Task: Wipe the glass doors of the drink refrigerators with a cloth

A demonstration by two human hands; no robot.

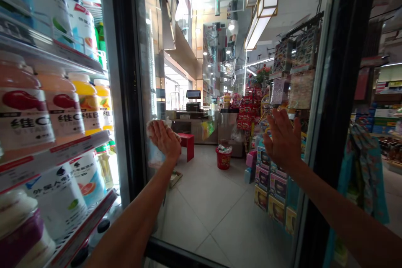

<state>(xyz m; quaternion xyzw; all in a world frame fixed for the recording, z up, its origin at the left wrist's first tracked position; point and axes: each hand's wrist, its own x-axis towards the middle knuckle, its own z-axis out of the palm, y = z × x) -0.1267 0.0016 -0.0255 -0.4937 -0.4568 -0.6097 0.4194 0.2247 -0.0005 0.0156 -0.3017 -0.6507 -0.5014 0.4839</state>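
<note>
My left hand (165, 139) presses a crumpled white cloth (153, 126) against the glass pane of a black-framed cooler door (220, 71), with its fingers curled over the cloth. A pale blue patch (156, 155) under the hand may be more of the cloth, but I cannot tell. To the right, my right hand (283, 140) is raised with fingers spread, palm toward the glass and near the door's right frame (341, 92). It holds nothing. Whether it touches the pane, I cannot tell.
Bottled drinks (59, 109) fill the cooler shelves at left. Through the glass, I see a tiled aisle (216, 205), a checkout counter (194, 125), a red stool (187, 144), a red bucket (223, 158), and stacked toy boxes (268, 180) below hanging packets (298, 71).
</note>
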